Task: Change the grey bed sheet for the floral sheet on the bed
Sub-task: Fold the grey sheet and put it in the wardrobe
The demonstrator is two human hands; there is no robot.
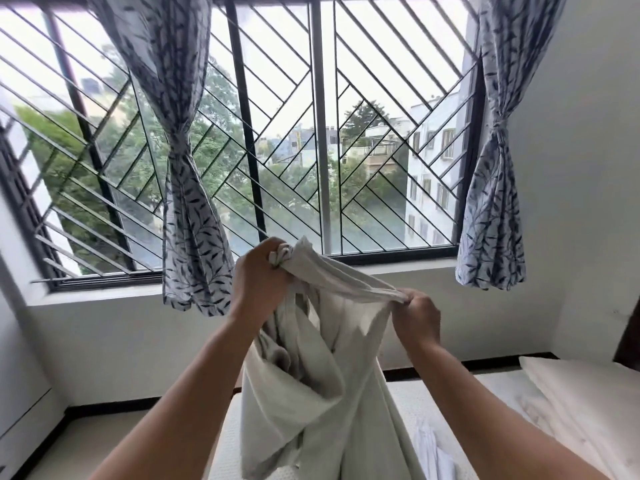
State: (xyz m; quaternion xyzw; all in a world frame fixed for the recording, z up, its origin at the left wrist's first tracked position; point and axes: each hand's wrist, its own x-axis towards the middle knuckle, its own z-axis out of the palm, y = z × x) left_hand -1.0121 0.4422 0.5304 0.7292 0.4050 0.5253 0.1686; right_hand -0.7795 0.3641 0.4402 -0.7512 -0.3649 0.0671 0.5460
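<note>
Head view, the only one. Left hand [260, 277]: raised in front of the window [320, 133], fingers curled tight round a bunched corner of the grey sheet [304, 393]. Right hand [419, 317]: lower and to the right, fingers curled and pinching the same edge, with a short stretch of cloth pulled taut between the two hands. Grey sheet: lifted clear of the bed, hanging from the hands in long loose folds, its lower part dropping out of sight at the bottom edge. Mattress [227, 441]: white, dotted surface bare below the hanging cloth. Pillow [575, 386]: white, at the right end of the mattress. Crumpled white cloth [433, 448]: on the mattress just right of the sheet; whether it is the floral sheet cannot be told. Leaf-print curtains, two: one tied left of centre [188, 202], one tied at the right [491, 202]. Step in hand, as judged: the grey sheet is off and is being gathered or folded. Next move likely calls for working along the edge to find the far corner, putting the grey sheet aside, then fetching the floral sheet.
</note>
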